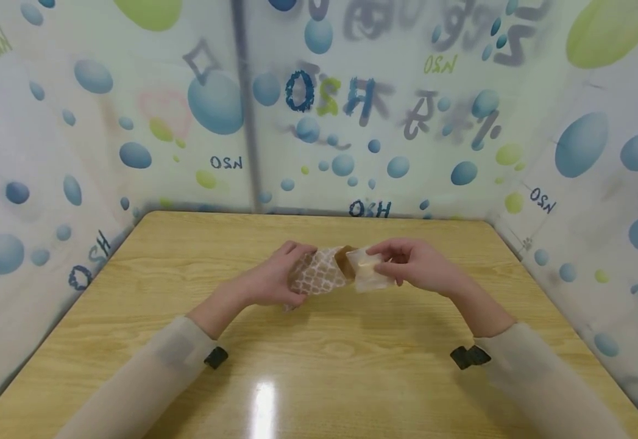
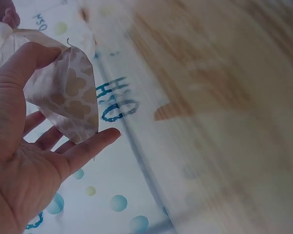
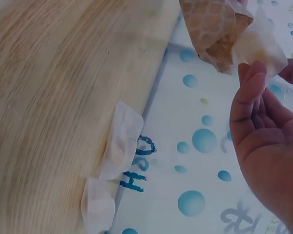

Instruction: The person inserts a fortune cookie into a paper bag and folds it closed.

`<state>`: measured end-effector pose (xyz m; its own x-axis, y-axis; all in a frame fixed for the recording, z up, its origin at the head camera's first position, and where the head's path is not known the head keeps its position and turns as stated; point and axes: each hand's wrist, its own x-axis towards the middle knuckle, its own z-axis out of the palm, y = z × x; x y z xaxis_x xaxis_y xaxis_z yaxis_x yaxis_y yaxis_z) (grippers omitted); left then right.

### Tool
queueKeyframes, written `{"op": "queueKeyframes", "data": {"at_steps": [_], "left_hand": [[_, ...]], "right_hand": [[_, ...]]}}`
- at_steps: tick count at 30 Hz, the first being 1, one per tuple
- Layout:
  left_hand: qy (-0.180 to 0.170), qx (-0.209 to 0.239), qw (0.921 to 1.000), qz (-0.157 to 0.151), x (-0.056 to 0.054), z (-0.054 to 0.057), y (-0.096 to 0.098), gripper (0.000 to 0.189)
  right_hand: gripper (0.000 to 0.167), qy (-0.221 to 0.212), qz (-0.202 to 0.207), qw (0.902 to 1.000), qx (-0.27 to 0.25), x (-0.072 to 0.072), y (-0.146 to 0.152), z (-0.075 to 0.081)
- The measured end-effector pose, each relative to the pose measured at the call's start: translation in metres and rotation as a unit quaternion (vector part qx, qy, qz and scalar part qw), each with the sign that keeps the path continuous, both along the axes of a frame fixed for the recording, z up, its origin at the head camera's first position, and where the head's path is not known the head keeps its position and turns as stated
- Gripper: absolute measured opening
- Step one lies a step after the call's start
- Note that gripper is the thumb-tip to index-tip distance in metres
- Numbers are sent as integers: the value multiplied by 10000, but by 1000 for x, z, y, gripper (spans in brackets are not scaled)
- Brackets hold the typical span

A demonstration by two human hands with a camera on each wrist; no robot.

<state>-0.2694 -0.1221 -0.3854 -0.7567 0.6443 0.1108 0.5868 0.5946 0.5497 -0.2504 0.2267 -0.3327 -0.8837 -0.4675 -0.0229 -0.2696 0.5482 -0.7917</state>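
Above the wooden table, a white-patterned paper bag is gripped by the left hand. At its brown end, a translucent packet is pinched, fingers bent, by the right hand.

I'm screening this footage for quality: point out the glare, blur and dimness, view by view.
Head: bright, with a white glare streak on the table near the bottom edge; left wrist: dim, the table smeared and hazy, the patterned wrapper clearer; right wrist: also dim, but the right hand fairly sharp.
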Motion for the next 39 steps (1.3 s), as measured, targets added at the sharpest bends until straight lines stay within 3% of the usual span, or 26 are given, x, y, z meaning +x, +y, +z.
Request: {"op": "queueKeyframes", "data": {"at_steps": [8,13,19,25,33,39], "left_hand": [[133,-159,9995,-227,3,1,6,103],[79,-111,9997,-179,4,2,6,103],[-55,6,9999,-92,3,2,6,104],[-184,-27,9998,-47,2,1,4,106],[-197,49,9998,-1,1,1,-1,106],[-228,82,9997,34,1,0,-2,107]], "right_hand": [[40,221,-209,9995,104,-8,-10,-2],[39,437,-374,9983,75,-8,-16,-4],[36,820,-266,9961,159,-5,-23,-10],[41,800,-164,9965,205,-5,-23,-15],[50,957,-397,9946,-48,-6,-6,-23],[48,750,-335,9966,-51,-7,-2,-28]]}}
